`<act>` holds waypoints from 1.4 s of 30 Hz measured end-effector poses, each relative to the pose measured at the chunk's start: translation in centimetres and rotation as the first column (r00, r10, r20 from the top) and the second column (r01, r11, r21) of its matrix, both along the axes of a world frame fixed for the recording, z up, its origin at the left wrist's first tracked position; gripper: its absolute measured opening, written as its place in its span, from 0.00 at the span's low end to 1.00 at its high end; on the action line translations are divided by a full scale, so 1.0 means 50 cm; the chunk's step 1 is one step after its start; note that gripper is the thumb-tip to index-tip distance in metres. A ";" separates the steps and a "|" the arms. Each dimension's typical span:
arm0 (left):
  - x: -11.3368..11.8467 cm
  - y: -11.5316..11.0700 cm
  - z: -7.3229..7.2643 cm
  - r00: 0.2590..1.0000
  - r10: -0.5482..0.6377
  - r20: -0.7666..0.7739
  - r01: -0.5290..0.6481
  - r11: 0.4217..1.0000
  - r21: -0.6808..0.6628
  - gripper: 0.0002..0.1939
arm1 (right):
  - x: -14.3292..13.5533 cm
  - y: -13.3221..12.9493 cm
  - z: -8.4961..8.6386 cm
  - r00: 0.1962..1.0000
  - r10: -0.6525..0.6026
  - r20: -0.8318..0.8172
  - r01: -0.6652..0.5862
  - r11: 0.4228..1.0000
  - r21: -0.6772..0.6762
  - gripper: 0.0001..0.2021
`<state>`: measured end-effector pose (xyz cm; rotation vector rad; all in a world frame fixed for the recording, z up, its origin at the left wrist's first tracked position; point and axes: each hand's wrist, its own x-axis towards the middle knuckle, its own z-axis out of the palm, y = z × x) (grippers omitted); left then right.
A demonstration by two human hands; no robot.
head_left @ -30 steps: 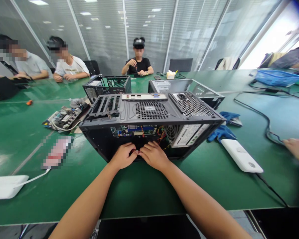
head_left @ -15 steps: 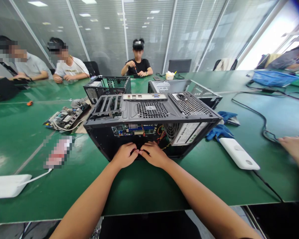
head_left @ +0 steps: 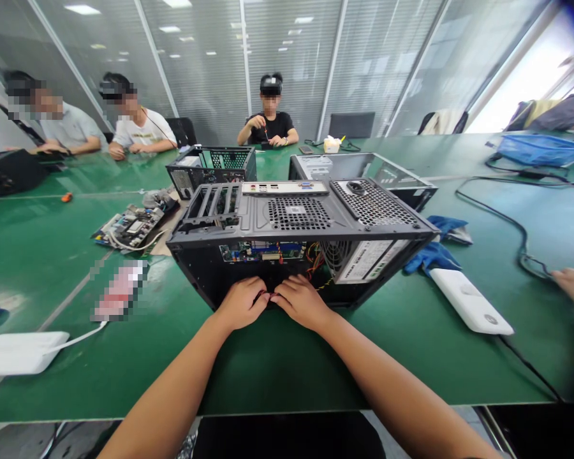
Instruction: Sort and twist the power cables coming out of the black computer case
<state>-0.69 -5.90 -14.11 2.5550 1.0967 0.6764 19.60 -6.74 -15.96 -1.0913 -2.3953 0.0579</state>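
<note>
A black computer case (head_left: 191, 261) stands before me with its open side towards me and its rear panel (head_left: 253, 213) facing up. Inside are a motherboard (head_left: 263, 250), red and yellow wires (head_left: 314, 256) and a power supply (head_left: 370, 261) with a white label. My left hand (head_left: 243, 305) and my right hand (head_left: 302, 302) meet at the lower part of the opening. The fingers of both are curled, thumbs nearly touching. A bit of something dark red shows at the fingertips; what they pinch is too small and hidden to name.
Two more cases (head_left: 210, 172) (head_left: 363, 162) stand behind this one. Left lie a loose circuit board (head_left: 131, 228), a phone (head_left: 122, 290) and a white power bank (head_left: 26, 354). To the right are blue gloves (head_left: 430, 256), a white device (head_left: 471, 301) and cables. Co-workers sit around the table.
My view has swung slightly left, so the scene sits further right. Both hands stay together at the case opening. Another person's hand at the right edge shows less than before.
</note>
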 end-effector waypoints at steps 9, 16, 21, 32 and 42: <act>-0.003 -0.011 0.005 0.999 -0.029 -0.024 0.030 0.999 0.025 0.11 | 0.013 -0.020 0.010 0.999 0.050 0.011 -0.051 0.996 0.067 0.12; 0.001 -0.014 0.004 0.999 -0.017 0.035 0.016 1.000 0.011 0.11 | 0.016 -0.015 0.000 1.000 -0.003 0.000 0.003 0.999 0.047 0.12; 0.005 -0.018 0.007 0.999 -0.024 0.033 0.023 0.999 0.039 0.11 | 0.019 -0.019 0.012 0.999 0.019 -0.041 -0.020 0.999 -0.037 0.12; 0.003 -0.017 0.005 1.000 -0.017 -0.022 0.019 0.997 0.080 0.10 | 0.017 -0.018 0.010 1.000 0.001 -0.018 -0.001 1.000 0.024 0.14; 0.007 -0.024 0.009 0.999 -0.031 -0.040 0.035 0.996 0.088 0.08 | 0.028 -0.008 0.015 0.998 0.002 -0.059 0.000 1.000 0.027 0.13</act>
